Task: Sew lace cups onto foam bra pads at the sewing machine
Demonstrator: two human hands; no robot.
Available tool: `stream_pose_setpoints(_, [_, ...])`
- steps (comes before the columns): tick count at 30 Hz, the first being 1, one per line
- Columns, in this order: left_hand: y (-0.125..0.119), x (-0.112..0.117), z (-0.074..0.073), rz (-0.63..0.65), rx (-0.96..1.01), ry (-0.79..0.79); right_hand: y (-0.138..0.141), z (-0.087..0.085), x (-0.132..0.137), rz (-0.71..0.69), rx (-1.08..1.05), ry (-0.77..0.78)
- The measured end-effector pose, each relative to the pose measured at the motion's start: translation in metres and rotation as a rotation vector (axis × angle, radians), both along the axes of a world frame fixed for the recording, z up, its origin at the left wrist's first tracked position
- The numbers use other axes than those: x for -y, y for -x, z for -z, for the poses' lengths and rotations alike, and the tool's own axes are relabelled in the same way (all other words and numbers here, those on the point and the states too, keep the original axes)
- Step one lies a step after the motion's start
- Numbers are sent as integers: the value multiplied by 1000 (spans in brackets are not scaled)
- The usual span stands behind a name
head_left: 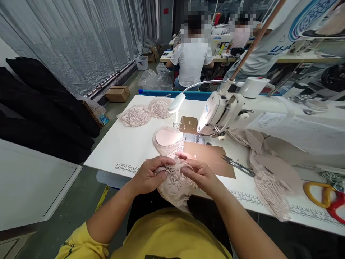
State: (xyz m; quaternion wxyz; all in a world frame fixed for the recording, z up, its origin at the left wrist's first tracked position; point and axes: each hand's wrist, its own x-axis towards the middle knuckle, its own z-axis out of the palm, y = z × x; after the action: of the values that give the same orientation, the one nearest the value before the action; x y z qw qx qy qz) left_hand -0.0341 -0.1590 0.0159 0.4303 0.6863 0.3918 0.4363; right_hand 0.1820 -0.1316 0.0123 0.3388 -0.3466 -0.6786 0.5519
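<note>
Pale pink lace fabric (pixel 176 185) is bunched between my hands at the table's front edge, its lower part hanging over my lap. My left hand (pixel 152 174) pinches it from the left, thumb against fingers. From the right, my right hand (pixel 199 172) grips the same lace with thumb and fingertips. Just beyond lies a lace piece with a smooth pink oval pad (pixel 169 137), seemingly joined to the held lace. The sewing machine (pixel 215 111) stands to the right, its needle area lit. Thread snips (pixel 238 165) rest right of my right hand.
Two lace cups (pixel 136 116) lie at the back left of the white table (pixel 107 151). More pink lace (pixel 272 187) is heaped on the right, near scissors (pixel 320 194) with yellow and red handles. A lamp (pixel 177 102) overhangs the table. Other people sit behind, one in a white shirt (pixel 191 61).
</note>
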Motion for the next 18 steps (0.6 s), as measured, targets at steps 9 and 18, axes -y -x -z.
stream_pose_setpoints(9, [-11,-80,10,87,-239,-46,-11,13,0,174,-184,246])
stream_pose_setpoints(18, [42,-76,15,26,-823,-93,-41,26,1,327,-261,299])
